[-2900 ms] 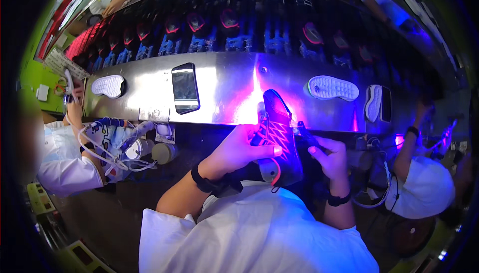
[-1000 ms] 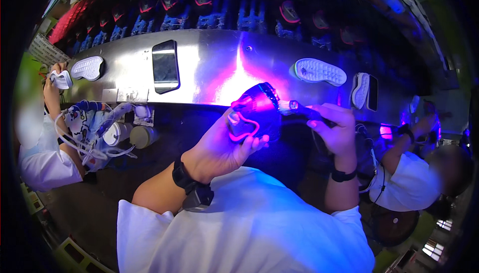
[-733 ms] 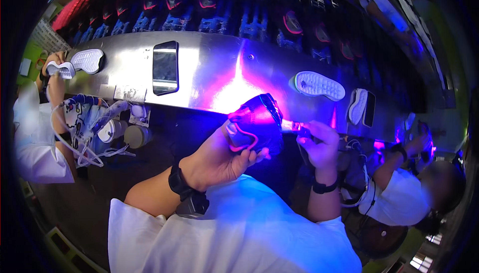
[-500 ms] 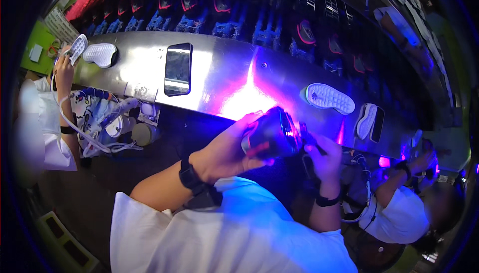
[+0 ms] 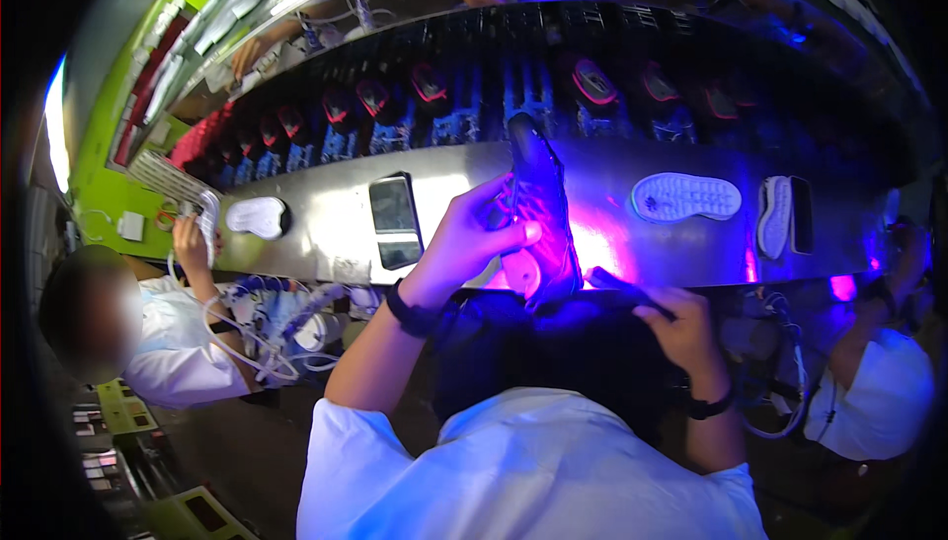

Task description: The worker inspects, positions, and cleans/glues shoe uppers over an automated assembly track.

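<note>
In front of my chest, at the near edge of the metal bench, my left hand (image 5: 474,244) is closed around a dark shoe upper (image 5: 555,209). The shoe stands lengthwise, one end pointing away from me, and purple-pink light falls on its side. My right hand (image 5: 681,328), lower and to the right, grips a dark slim-handled tool that looks like a brush (image 5: 627,288). Its tip points left toward the shoe, with a small gap between them. To the right on the bench lies a white shoe sole (image 5: 686,196).
Left on the metal bench (image 5: 336,244) are a phone (image 5: 397,222) and another white sole (image 5: 257,216); a sole (image 5: 775,219) and second phone (image 5: 802,216) lie right. Beyond, a dark rack line (image 5: 454,130) carries several shoe uppers. People work at left, right and across.
The shoe has turned from end-on to lengthwise in my left hand. My right hand has drawn away from it, down and right, with the tool. My view has tilted, showing more of the far side.
</note>
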Motion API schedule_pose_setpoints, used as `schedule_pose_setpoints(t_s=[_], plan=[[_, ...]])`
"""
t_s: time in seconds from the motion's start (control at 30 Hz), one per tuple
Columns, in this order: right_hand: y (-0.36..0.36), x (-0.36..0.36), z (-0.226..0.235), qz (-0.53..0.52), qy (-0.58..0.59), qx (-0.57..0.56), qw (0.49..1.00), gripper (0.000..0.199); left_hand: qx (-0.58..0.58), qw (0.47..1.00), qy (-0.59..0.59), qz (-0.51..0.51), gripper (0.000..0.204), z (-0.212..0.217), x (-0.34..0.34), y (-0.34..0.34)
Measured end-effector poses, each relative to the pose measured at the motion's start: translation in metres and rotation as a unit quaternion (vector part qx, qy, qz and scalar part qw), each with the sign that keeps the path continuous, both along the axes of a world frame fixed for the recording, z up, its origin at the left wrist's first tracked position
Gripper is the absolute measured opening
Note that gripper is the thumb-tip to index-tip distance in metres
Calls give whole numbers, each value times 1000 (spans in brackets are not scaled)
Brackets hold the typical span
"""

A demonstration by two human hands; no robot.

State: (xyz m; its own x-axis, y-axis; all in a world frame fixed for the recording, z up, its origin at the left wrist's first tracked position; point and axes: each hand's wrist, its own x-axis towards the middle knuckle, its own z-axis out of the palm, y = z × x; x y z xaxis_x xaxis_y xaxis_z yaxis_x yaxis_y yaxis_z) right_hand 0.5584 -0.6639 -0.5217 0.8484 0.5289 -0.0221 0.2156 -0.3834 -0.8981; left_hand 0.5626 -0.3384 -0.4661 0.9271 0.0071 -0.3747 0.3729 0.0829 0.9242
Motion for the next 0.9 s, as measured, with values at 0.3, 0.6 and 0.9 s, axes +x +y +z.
schedule_pose_setpoints(t_s=[0.3,0.6,0.9], plan=[[-50,45,-82,-255,293,216,896,53,534,841,80,-46,46,-64,195,79],[-37,53,-74,-252,288,208,900,53,723,629,54,-280,50,-171,262,143],[-52,47,-80,-242,308,238,889,52,692,618,-6,-374,36,-134,290,23]])
